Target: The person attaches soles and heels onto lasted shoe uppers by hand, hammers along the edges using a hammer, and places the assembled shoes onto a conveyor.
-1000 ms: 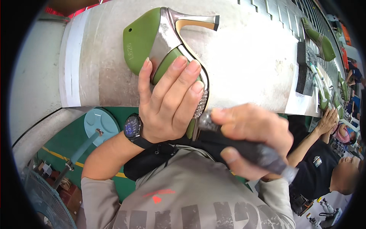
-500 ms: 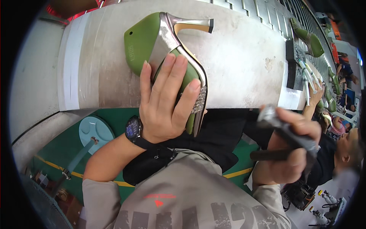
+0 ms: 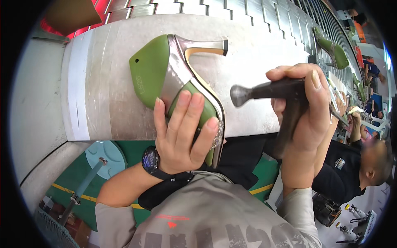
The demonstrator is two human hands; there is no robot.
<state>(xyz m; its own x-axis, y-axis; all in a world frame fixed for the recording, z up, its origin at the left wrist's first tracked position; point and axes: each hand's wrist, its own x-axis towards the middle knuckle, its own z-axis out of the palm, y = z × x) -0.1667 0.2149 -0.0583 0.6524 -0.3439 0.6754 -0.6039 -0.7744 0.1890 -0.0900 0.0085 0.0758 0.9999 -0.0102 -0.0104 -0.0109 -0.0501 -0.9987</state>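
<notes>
A silver high-heeled shoe (image 3: 178,64) lies on its side on the bench top (image 3: 120,82), its heel pointing right. A green plastic shoe last (image 3: 151,71) fills it and sticks out at the back. My left hand (image 3: 180,134) lies over the front part of the shoe, fingers wrapped round it against the bench. Part of a glittery band shows beside the index finger. My right hand (image 3: 308,111) grips a dark hammer (image 3: 273,89) raised to the right of the shoe, with the round metal face turned left, apart from the shoe. The handle's lower end is blurred.
Metal slats of a conveyor (image 3: 231,12) run behind the bench. Another green-lasted shoe (image 3: 331,49) sits at the far right. A co-worker in a black shirt (image 3: 341,169) is close on my right. A round blue stool (image 3: 105,155) stands below left.
The hammer has risen and swung, its face now pointing left toward the shoe. My left hand stays on the shoe; the whole view has shifted, so bench and shoe appear lower.
</notes>
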